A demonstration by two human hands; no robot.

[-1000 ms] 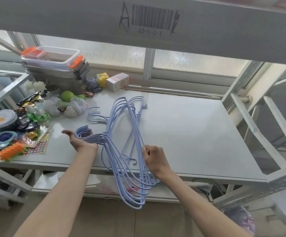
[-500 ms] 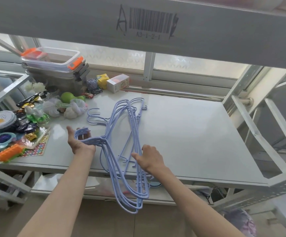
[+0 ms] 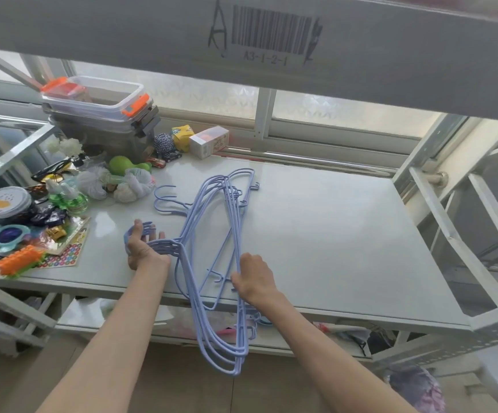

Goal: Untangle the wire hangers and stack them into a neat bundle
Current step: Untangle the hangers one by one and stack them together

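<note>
hangers mid-shelf, overhanging front | bins rear-left

Left hand: bare, no glove, no ring or other jewellery that shows.
Right hand: bare, no glove, no ring to be seen on the side facing the camera.
Wrists: both uncovered, with no watch, strap or band.
Forearms: both bare from the wrist down to the bottom edge of the view.
Sleeves: no cuff or cloth reaches into view.
Markings: cannot tell at this sharpness.
</note>
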